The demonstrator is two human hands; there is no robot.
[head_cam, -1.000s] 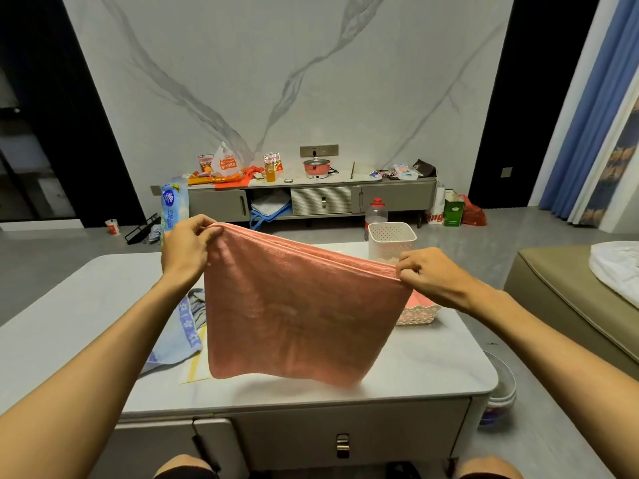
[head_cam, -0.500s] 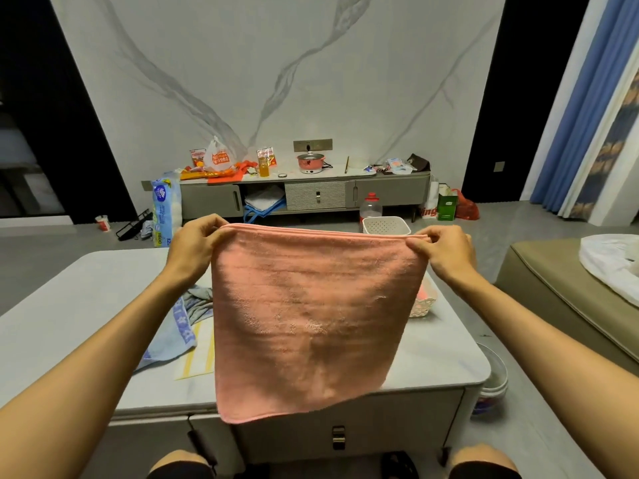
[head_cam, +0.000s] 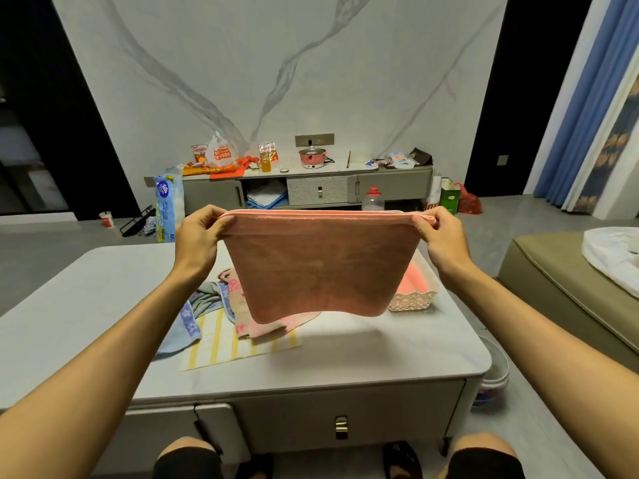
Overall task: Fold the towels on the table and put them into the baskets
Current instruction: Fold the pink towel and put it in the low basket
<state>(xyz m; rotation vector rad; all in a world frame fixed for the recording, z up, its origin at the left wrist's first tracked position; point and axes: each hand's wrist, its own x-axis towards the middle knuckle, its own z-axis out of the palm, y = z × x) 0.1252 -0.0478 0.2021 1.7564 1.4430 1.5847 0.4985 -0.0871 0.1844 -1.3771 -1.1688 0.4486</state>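
So: pink towel up in the air, mid-fold

We've got the pink towel (head_cam: 321,264) held up above the middle of the bench (head_cam: 86,305), not touching it. Our left hand (head_cam: 198,236) pinches one top corner and our right hand (head_cam: 441,238) pinches the other. The fingers of both are curled round the top edge, which is pulled straight and level between them. It looks folded once already, since that top edge shows two layers. The bottom hangs free and bows a bit.

Step-wise we'd say this is the folding bit for this towel, not the basket bit yet. The next move probably means bringing the two corners together, or laying it on the bare front part of the bench to halve it again. Either way the edges need to stay lined up so it doesn't go lopsided. Then it goes over to the lacy basket (head_cam: 413,300) near the right edge, which has something pink in it.

Plenty left though: a blue towel (head_cam: 188,326), a yellow striped towel (head_cam: 221,344) and a floral towel (head_cam: 238,305) lie overlapping in a loose heap left of the middle, none of them folded.
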